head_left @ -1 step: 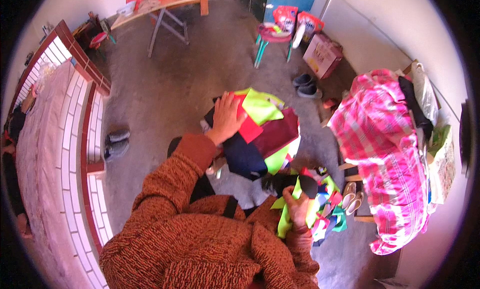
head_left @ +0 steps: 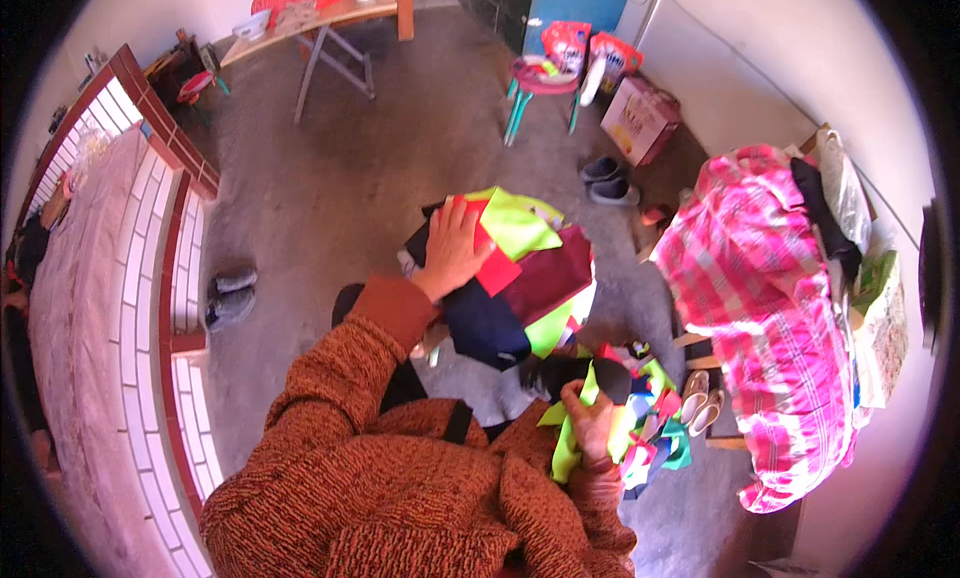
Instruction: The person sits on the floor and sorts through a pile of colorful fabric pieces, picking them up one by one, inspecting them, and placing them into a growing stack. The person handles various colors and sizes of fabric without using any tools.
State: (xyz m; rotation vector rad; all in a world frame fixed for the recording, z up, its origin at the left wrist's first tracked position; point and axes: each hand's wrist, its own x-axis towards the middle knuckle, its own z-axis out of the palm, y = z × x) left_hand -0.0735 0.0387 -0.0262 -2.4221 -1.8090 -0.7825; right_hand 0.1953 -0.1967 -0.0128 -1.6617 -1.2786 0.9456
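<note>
Left hand (head_left: pixel 455 250) spread flat on red cloth (head_left: pixel 499 274), centre pile; cloth's long axis far-left to near-right. Right hand (head_left: pixel 592 420) pinching lime strip (head_left: pixel 564 458), near right, running near-far. Far-left bowls (head_left: pixel 252 26): contents unclear.

Left fingers (head_left: pixel 457 221) cover some of the red cloth (head_left: pixel 498 273), can't see what's under that fabric pile (head_left: pixel 550 278), blue panel (head_left: pixel 583 8) cropped up top.

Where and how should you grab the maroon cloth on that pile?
Probably pinch the maroon cloth at its right edge, coming from the right: that side looks uncovered, while yellow-green cloth overlaps its top and the left hand lies to its left.
</note>
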